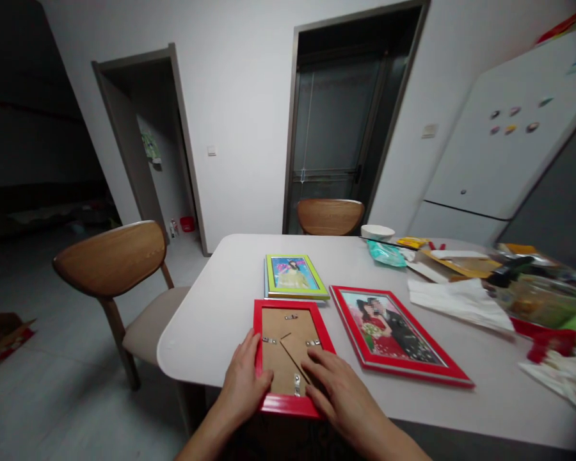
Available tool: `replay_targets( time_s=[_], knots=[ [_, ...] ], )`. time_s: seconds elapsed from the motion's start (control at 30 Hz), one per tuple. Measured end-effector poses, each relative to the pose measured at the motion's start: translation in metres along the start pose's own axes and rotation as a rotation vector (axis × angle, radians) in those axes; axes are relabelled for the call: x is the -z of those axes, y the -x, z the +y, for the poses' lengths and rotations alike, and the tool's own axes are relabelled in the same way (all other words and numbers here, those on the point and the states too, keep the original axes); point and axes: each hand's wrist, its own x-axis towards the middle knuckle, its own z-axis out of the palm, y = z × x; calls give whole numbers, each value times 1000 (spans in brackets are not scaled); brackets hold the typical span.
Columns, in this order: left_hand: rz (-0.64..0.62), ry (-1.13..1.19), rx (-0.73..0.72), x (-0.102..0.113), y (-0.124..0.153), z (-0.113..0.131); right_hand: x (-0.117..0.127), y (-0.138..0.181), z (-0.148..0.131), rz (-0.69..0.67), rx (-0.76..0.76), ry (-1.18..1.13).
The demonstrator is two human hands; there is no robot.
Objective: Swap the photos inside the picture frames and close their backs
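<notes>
A small red picture frame (288, 320) lies face down near the front edge of the white table (211, 314), its brown backing board and metal clips showing. My left hand (244, 379) rests on the frame's left side, fingers flat along the edge. My right hand (338, 390) lies flat on the backing's lower right, fingers stretched toward the clips. A larger red frame (396, 336) with a photo lies face up to the right. A green frame (295, 276) with a photo lies just behind.
Two wooden chairs stand by the table, one at the left (112, 262), one at the far side (329, 216). The table's right part holds white paper (461, 301), a teal packet (386, 253), a bowl (377, 232) and assorted clutter. A white fridge (504, 147) stands at the right.
</notes>
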Motion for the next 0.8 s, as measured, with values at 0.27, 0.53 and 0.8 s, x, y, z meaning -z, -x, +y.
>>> replay_targets(
  time_s=[0.27,0.53,0.8],
  knots=[
    [32,-17,-28,-1,1,-1,12,-24,-6,-154,200,-206],
    [34,-70,-55,-4,2,-5,2,-34,-11,-111,182,-206],
    [41,6,-35,-4,2,-7,-12,-76,-26,-51,66,-134]
  ],
)
